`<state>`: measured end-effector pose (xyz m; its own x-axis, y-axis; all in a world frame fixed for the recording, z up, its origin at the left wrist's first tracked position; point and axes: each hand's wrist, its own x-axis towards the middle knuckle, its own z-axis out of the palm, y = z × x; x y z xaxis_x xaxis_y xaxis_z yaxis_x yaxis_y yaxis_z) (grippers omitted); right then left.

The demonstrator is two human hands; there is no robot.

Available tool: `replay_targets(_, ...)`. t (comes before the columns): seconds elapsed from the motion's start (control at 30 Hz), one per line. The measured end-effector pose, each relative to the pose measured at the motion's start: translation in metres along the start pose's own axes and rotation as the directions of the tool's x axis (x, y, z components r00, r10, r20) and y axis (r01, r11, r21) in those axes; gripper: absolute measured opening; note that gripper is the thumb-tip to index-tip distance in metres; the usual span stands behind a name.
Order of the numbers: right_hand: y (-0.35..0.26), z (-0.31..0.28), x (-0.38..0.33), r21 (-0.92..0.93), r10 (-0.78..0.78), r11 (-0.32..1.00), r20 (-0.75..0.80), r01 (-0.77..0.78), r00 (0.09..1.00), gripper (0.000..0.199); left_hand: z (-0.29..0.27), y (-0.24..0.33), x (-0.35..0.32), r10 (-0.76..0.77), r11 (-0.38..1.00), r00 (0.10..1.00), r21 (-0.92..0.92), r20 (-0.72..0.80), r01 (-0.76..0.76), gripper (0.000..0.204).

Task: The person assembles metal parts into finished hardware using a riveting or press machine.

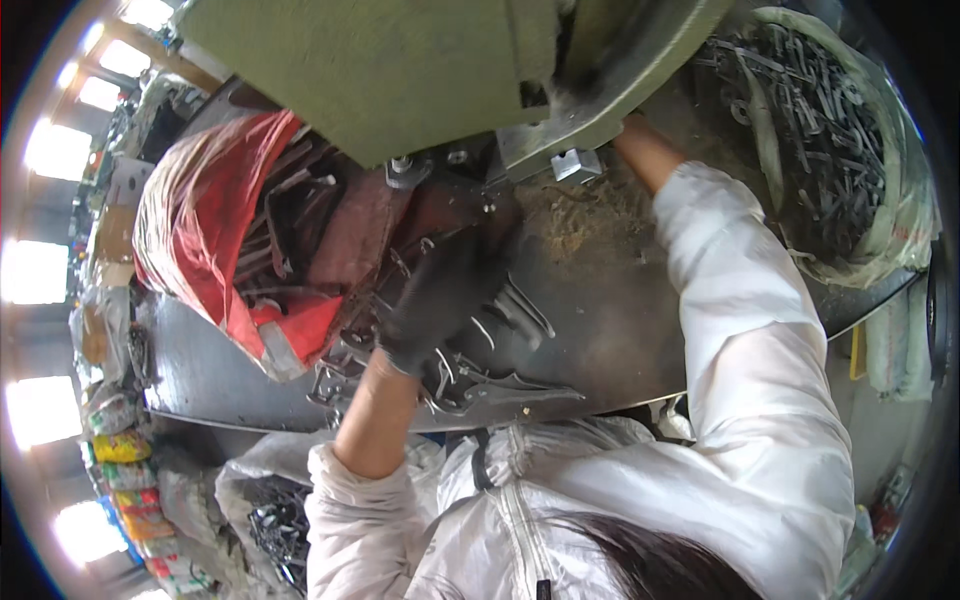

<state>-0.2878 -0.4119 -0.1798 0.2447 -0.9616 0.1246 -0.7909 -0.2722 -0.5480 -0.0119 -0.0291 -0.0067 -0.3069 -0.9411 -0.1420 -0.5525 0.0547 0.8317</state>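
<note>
Feeding a press by hand: our gloved left hand (440, 295) closes loosely over flat metal blanks (470, 370) piled on the steel table (200, 370), while the right hand — hidden under the green press (400, 70), grip unknowable — should clear the die first.

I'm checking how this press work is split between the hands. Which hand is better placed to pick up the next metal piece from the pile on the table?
Probably the left hand: gloved in black, it lies on the loose metal pieces beside the red sack. The right hand is hidden, reaching under the green press.
</note>
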Motion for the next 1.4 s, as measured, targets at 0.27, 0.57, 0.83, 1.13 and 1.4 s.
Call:
replay_targets(0.27,-0.181,-0.124,-0.218,0.232,-0.168,0.961,0.048,0.152,0.985,0.032,-0.032,-0.046,-0.02,0.626,0.336,0.779,0.911,-0.026,-0.239,0.047)
replay_targets(0.57,-0.228,-0.093,-0.264,0.852,-0.053,0.492,0.234,-0.178,0.971,0.029,-0.017,-0.042,-0.012,0.476,0.675,0.868,0.692,-0.142,-0.257,0.047)
replay_targets(0.83,-0.258,-0.093,-0.275,0.854,-0.019,0.445,0.309,-0.268,0.951,0.033,-0.023,-0.043,-0.001,0.618,0.612,0.779,0.688,-0.108,-0.39,0.041)
replay_targets(1.13,-0.258,-0.09,-0.27,0.786,-0.04,0.573,0.308,-0.231,0.95,0.035,-0.024,-0.009,-0.003,0.424,0.709,0.882,0.682,-0.207,-0.18,0.033)
replay_targets(1.4,-0.232,-0.052,-0.258,0.693,-0.15,0.71,0.323,-0.125,0.934,0.028,-0.023,-0.035,0.011,0.12,0.912,0.993,0.394,0.011,-0.115,0.031)
